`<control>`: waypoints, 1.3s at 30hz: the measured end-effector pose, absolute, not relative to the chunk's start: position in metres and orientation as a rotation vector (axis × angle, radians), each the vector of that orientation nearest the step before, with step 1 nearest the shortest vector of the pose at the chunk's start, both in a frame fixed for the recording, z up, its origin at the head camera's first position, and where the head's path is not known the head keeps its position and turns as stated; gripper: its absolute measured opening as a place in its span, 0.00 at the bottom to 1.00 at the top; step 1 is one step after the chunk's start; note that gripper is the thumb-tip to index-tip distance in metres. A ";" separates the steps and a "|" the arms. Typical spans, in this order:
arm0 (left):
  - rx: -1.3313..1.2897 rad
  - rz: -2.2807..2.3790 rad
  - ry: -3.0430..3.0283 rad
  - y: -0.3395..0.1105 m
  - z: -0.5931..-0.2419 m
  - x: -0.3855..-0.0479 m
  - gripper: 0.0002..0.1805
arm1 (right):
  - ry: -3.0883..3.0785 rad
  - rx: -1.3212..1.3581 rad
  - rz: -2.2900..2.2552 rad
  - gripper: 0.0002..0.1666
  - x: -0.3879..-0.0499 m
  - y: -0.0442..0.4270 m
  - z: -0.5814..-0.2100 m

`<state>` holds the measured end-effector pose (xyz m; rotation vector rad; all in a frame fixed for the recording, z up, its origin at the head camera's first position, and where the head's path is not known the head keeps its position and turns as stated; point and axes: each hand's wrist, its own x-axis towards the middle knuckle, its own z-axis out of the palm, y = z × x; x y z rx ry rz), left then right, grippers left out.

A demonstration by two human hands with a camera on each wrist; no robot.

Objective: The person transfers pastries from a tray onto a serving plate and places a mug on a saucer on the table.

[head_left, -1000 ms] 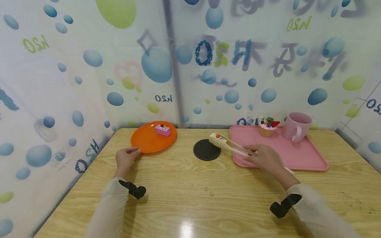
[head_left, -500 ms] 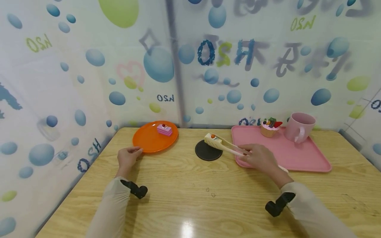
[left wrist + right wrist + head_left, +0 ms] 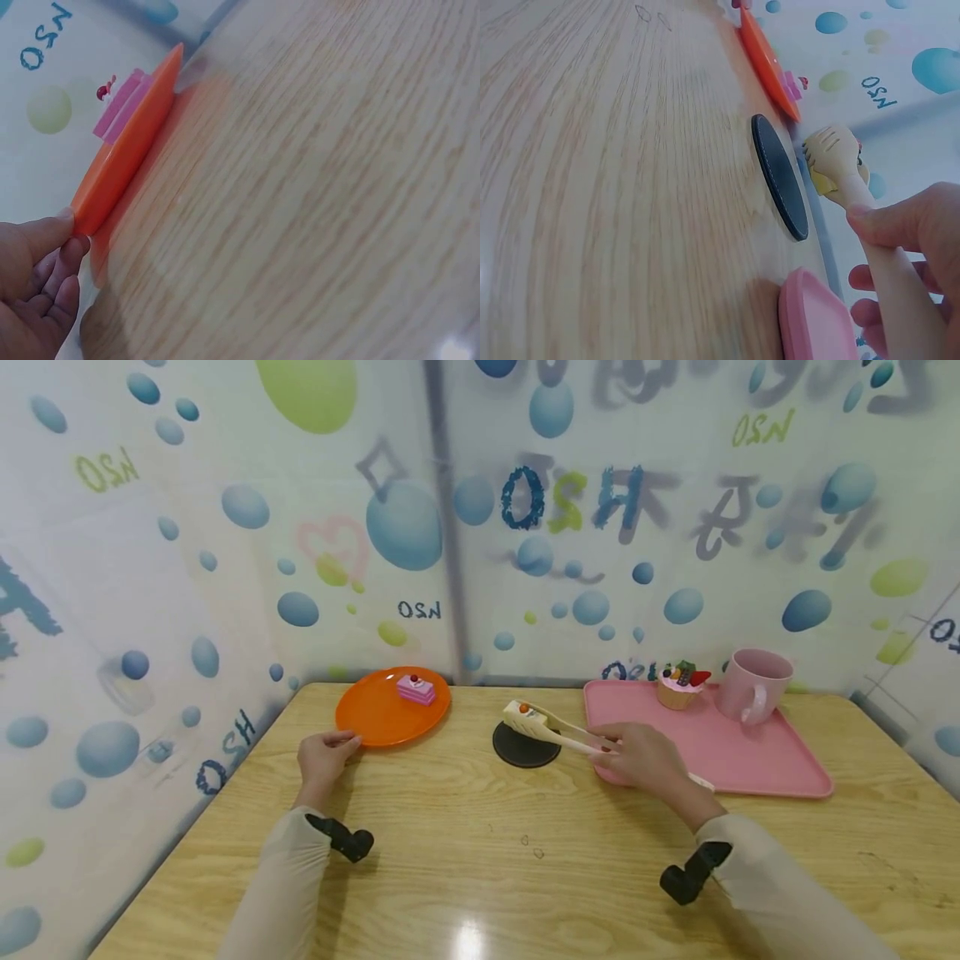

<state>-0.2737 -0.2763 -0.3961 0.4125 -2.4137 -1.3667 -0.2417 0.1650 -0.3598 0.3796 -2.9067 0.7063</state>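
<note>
My right hand (image 3: 641, 758) grips cream-coloured tongs (image 3: 889, 277). Between the tips of the tongs is a pale yellow toy cake slice (image 3: 523, 713) with an orange berry on top, held above a round black coaster (image 3: 527, 752). At the left, my left hand (image 3: 322, 762) pinches the near rim of an orange plate (image 3: 375, 718) between thumb and fingers, as the left wrist view also shows. On that plate sits a pink layered toy cake slice (image 3: 416, 690) with a red berry.
A pink tray (image 3: 720, 760) lies at the right of the wooden table (image 3: 450, 860). On its far side stand a fruit-topped cupcake (image 3: 677, 692) and a pink mug (image 3: 753, 683). A patterned curtain (image 3: 480, 568) hangs behind the table.
My right hand has moved left with the tongs, carrying the yellow cake slice from the coaster's right side to its left part. My left hand stays at the orange plate's rim.
</note>
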 end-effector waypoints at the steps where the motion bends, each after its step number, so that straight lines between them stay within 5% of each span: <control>1: 0.414 -1.369 -2.412 -0.276 -0.396 -0.274 0.15 | -2.907 0.384 0.708 0.24 -0.242 0.164 -0.360; 39: 0.430 -1.378 -2.425 -0.275 -0.393 -0.273 0.15 | -2.921 0.467 0.756 0.26 -0.254 0.126 -0.362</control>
